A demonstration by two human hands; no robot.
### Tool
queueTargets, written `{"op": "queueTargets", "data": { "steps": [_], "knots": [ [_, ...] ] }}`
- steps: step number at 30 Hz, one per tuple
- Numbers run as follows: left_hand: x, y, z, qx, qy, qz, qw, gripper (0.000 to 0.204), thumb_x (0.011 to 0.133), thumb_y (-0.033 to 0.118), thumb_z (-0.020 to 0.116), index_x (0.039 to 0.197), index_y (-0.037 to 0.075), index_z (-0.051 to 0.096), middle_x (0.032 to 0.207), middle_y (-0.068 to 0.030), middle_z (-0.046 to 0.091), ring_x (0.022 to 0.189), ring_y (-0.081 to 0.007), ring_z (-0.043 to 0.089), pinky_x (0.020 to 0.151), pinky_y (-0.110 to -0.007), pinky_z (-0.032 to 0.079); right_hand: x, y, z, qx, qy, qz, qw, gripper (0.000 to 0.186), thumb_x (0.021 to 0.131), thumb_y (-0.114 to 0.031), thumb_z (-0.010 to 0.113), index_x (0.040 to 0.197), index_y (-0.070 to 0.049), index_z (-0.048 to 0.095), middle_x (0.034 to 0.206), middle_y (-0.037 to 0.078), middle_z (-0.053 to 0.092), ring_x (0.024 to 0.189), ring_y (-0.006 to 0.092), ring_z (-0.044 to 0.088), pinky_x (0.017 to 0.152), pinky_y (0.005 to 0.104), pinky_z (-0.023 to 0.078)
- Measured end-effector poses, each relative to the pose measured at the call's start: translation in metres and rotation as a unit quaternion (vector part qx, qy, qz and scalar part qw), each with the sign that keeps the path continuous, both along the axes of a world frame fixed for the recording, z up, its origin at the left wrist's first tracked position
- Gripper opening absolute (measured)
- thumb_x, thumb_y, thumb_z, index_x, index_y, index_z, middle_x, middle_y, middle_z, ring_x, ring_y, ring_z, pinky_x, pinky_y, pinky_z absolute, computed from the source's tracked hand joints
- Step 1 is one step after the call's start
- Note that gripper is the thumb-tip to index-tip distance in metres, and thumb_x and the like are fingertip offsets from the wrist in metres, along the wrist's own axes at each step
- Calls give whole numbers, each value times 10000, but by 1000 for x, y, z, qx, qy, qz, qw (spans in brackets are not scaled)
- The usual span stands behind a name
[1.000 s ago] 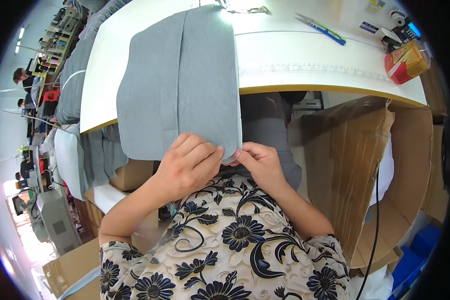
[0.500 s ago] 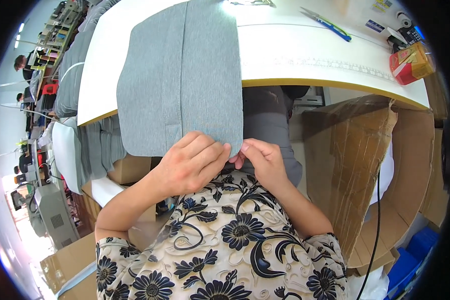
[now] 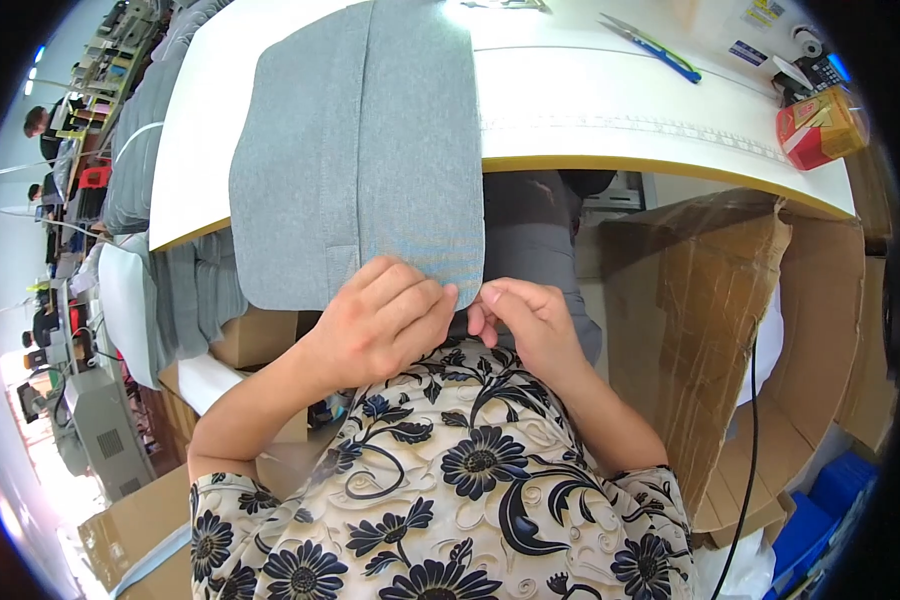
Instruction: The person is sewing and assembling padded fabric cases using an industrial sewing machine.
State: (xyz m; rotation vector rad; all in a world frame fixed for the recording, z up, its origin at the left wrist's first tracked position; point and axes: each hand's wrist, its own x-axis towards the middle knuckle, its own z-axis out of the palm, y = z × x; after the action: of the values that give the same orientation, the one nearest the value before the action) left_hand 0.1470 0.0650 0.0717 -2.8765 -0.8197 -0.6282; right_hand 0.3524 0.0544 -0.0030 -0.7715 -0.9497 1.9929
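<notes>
A grey fabric panel (image 3: pixel 300 170) with rounded corners and a seam down its length lies partly on the white table and hangs over its front edge toward me. My left hand (image 3: pixel 382 325) is closed on the panel's near edge, with thumb and fingers gripping close to the right corner. Right beside that corner, my right hand (image 3: pixel 532 325) has its thumb and index finger pressed together at the panel's edge. Whatever those fingertips pinch is too small to make out. The left hand covers part of the near edge.
On the white table (image 3: pixel 570 90) lie blue-handled scissors (image 3: pixel 660 55) and a clear ruler (image 3: pixel 640 125). A red and yellow box (image 3: pixel 820 130) stands at the right end. Below it is an open cardboard box (image 3: pixel 690 330). Stacked grey fabric pieces (image 3: pixel 205 285) are at the left.
The fabric panel has shifted very slightly left. The right fingertips still meet at its corner, with the other fingers a little more spread. The left hand keeps its grip.
</notes>
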Motion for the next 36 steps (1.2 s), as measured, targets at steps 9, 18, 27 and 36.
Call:
{"op": "queueTargets", "data": {
  "steps": [9,18,27,36],
  "knots": [
    [2,7,-5,-106,-113,-3,988,241,637,-7,772,855,-21,671,849,-72,604,759,-224,584,650,-343,490,16,37,20,699,-327,-146,618,232,704,-69,690,929,-14,697,1035,89,671,998,251,661,767,369,517],
    [-7,67,20,-133,-46,60,988,259,834,200,749,1054,70,705,1058,-89,671,1037,-251,630,921,-393,492,21,52,36,754,-282,-60,590,191,688,-78,699,854,12,671,944,108,665,896,235,654,741,345,518],
    [-6,192,-4,-53,-4,130,990,399,896,266,688,1182,-9,644,1244,-144,652,1231,-296,574,1054,-444,434,35,71,76,792,-259,33,552,191,700,-95,651,826,48,644,904,147,648,860,261,638,763,352,523],
    [4,192,11,-77,26,172,982,336,865,222,674,1135,30,615,1231,-111,636,1243,-248,548,1078,-501,386,34,75,49,760,-247,80,596,134,712,-74,661,805,21,642,922,140,661,862,256,642,754,333,520]
  ]
}}
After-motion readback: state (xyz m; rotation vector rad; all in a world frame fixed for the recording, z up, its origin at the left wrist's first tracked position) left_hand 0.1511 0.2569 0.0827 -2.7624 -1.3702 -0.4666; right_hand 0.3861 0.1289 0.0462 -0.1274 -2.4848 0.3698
